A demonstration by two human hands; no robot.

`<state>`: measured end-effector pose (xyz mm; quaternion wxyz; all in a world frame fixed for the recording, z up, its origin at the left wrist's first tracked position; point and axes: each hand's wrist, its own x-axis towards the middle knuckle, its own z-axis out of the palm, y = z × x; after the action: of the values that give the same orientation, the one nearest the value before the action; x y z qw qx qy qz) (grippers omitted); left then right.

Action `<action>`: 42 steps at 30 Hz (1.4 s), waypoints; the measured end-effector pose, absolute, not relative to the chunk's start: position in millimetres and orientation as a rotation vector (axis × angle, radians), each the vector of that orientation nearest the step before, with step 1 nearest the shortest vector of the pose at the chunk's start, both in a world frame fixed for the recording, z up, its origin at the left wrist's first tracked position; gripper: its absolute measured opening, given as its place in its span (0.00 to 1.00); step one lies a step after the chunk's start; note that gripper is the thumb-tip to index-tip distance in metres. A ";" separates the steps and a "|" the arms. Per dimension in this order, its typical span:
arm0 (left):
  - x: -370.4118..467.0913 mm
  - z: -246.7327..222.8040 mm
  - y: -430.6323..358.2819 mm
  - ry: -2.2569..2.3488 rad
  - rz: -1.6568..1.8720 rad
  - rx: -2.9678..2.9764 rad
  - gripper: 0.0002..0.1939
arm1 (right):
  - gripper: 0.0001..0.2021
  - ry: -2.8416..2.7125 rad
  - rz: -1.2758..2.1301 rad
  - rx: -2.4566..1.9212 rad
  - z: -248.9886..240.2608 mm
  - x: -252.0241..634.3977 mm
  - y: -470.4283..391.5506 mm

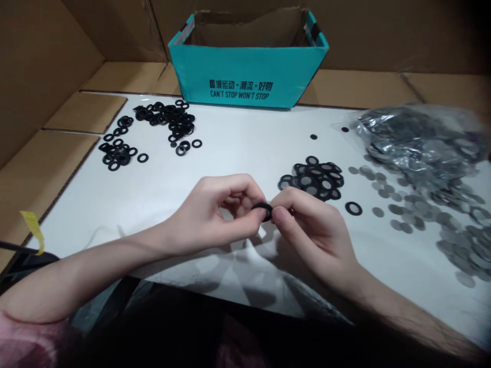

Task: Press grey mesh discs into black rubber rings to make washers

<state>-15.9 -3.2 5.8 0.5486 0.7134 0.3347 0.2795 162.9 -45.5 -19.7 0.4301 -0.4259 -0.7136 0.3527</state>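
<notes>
Between my two hands, above the white table, is a black ring washer, tilted. My left hand pinches its left side with thumb and forefinger. The thumb and fingertips of my right hand close on its right edge. Part of the ring is covered by the fingers, and I cannot tell whether a disc sits in it. Just beyond my right hand lies a pile of black rings with grey mesh-like discs in them. One more such ring lies apart to the right of that pile.
Loose black rings are heaped at the back left, with a smaller cluster nearer. Grey discs are scattered on the right beside a clear plastic bag of them. A teal box stands at the back against cardboard walls.
</notes>
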 end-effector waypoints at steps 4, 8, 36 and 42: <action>-15.6 5.8 -3.2 0.802 0.602 1.623 0.03 | 0.08 -1.846 0.723 -1.029 -19.6 161.6 -44.5; -17.0 4.6 -2.0 0.765 0.669 1.662 0.03 | 0.11 -1.667 1.011 -1.113 -19.3 163.6 -43.4; -19.1 0.2 -0.7 0.663 0.811 1.831 0.10 | 0.17 -1.401 1.535 -1.030 -23.2 167.1 -41.6; -20.1 -0.9 0.0 0.690 0.801 2.204 0.07 | 0.15 -1.647 1.152 -1.234 -15.4 164.8 -44.5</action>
<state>-20.1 0.0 -0.9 0.3417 0.8473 0.2653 0.3081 164.8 -44.5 -15.4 0.3813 -0.4837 -0.6456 0.4516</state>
